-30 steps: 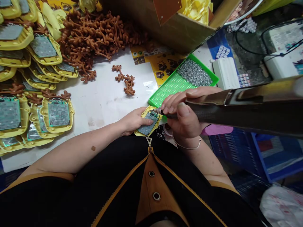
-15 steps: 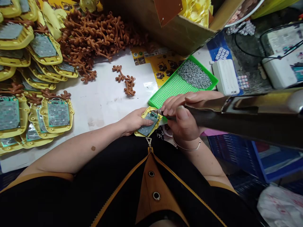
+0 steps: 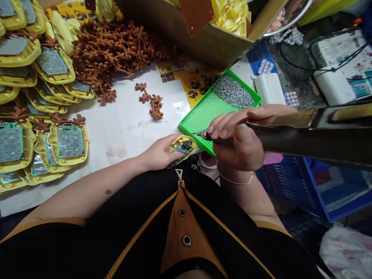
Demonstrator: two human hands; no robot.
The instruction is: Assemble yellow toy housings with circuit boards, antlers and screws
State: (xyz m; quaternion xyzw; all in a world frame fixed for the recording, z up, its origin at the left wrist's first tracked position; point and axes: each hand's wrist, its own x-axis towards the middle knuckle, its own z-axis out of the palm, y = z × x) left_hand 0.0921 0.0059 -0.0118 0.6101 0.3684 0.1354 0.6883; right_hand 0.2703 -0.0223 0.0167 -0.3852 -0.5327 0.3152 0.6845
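My left hand [image 3: 162, 152] grips a yellow plastic shell [image 3: 190, 142] with a green circuit board [image 3: 183, 145] inside, thumb across the board. The shell is tilted, close to my body. In my right hand [image 3: 241, 141] is a dark electric screwdriver [image 3: 314, 133], its long body reaching out of view on the right. The metal tip [image 3: 203, 134] points left, over the near edge of a green perforated tray [image 3: 200, 116] and apart from the shell. Small silver screws [image 3: 232, 91] lie heaped in the tray's far end.
Brown antler-shaped parts [image 3: 116, 50] are piled at the back, with a few loose antler pieces [image 3: 156, 106] nearer. Yellow shells with boards [image 3: 69, 141] are stacked on the left. Behind the tray stands a cardboard box [image 3: 203, 42]. Blue crates [image 3: 314, 193] stand low at the right.
The screwdriver tip has moved off the shell, my right hand drawing back to the right. The shell in my left hand has tilted.
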